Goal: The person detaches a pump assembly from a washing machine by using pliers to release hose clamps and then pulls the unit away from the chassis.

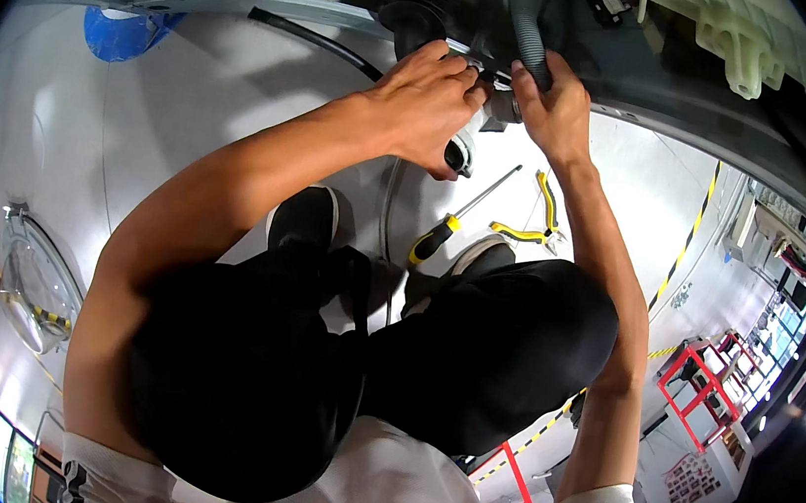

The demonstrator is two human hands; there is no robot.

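My left hand (428, 103) is closed around a white plastic fitting (466, 143) with a round dark opening, under the front edge of an appliance frame (301, 8). My right hand (558, 112) grips a grey corrugated hose (526, 25) close to its lower end, thumb along its side. That end meets the fitting near a round grey collar (505, 107); the exact joint is partly hidden by my fingers. Just beyond my left hand hangs a black ribbed rubber hose (414, 16). A thin black tube (316, 39) runs out to the left from behind that hand.
On the floor between my feet and the appliance lie a yellow-and-black screwdriver (436, 239) and yellow-handled pliers (549, 207). A round glass door (32, 294) rests at the left. A blue object (121, 35) is at the far left; red-framed carts (701, 390) stand to the right.
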